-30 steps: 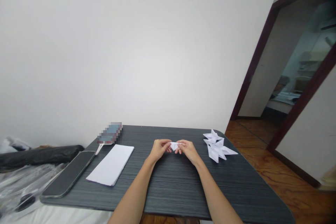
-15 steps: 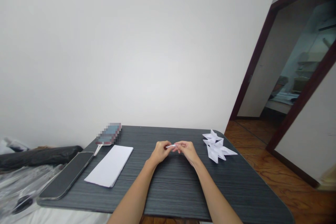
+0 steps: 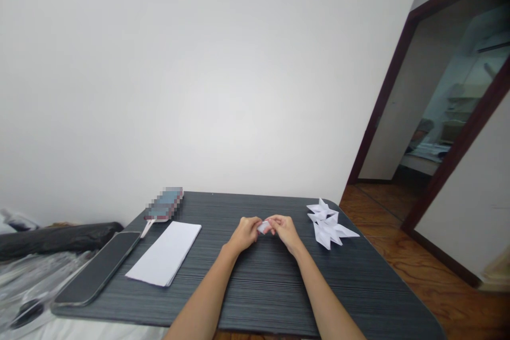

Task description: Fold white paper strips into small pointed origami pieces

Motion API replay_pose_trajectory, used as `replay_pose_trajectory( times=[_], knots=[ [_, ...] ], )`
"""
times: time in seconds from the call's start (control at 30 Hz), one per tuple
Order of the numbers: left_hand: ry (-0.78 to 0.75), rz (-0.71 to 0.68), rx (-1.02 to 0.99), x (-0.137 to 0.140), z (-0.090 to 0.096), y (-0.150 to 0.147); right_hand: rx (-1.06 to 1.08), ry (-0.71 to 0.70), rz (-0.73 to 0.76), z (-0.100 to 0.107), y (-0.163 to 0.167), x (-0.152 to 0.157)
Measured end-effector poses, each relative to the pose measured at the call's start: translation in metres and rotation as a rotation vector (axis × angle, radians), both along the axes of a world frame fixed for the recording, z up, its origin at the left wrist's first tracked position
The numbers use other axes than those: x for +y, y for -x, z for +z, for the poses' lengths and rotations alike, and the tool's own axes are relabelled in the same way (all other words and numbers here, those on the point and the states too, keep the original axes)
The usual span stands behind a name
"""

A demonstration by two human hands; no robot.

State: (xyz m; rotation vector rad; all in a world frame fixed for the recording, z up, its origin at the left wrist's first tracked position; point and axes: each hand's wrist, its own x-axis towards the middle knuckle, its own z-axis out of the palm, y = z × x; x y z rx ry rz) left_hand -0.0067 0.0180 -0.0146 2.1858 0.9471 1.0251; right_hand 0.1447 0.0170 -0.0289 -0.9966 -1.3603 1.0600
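Note:
Between my two hands is a small piece of folded white paper, partly covered by my fingers. My left hand pinches its left side between thumb and fingers. On the other side, my right hand grips it with thumb and fingertips. Both hands are just above the middle of the dark table. To the right of them lie several folded white paper figures with pointed tips, touching one another. A stack of white paper sheets lies to the left of my left hand.
At the table's left edge lies a black flat panel, rounded at the corners. Behind it, a pixelated device rests near the wall. Clear plastic wrapping lies left of the table. A doorway stands at the right.
The paper in my fingers has turned, so more of its flat face shows. My left hand has shifted slightly right, and the whole view has moved a little.

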Motion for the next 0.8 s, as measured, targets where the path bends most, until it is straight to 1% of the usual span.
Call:
replay_pose_trajectory(
  times=[0.07,0.2,0.3,0.4,0.47,0.57,0.7,0.8],
  knots=[
    [0.115,-0.034,-0.067,0.002,-0.004,0.0,-0.012,-0.007,-0.008,0.0,-0.001,0.0],
    [0.333,-0.114,-0.182,0.007,-0.009,0.001,-0.022,-0.073,-0.02,0.0,0.0,0.0],
    [0.432,-0.194,-0.212,0.008,-0.01,0.001,0.02,-0.084,0.026,0.002,0.004,-0.003],
    [0.458,-0.231,-0.216,0.008,-0.01,0.0,0.063,-0.092,0.075,0.004,0.008,-0.005],
    [0.452,-0.227,-0.217,0.008,-0.01,-0.001,0.056,-0.096,0.074,0.004,0.009,-0.005],
    [0.444,-0.203,-0.24,0.01,-0.01,-0.001,0.0,-0.092,0.054,0.004,0.008,-0.005],
    [0.469,-0.18,-0.321,0.011,-0.009,-0.002,-0.1,-0.139,0.017,0.002,0.006,-0.004],
    [0.504,-0.179,-0.366,0.011,-0.008,-0.003,-0.114,-0.131,0.017,0.001,0.007,-0.003]
  ],
)
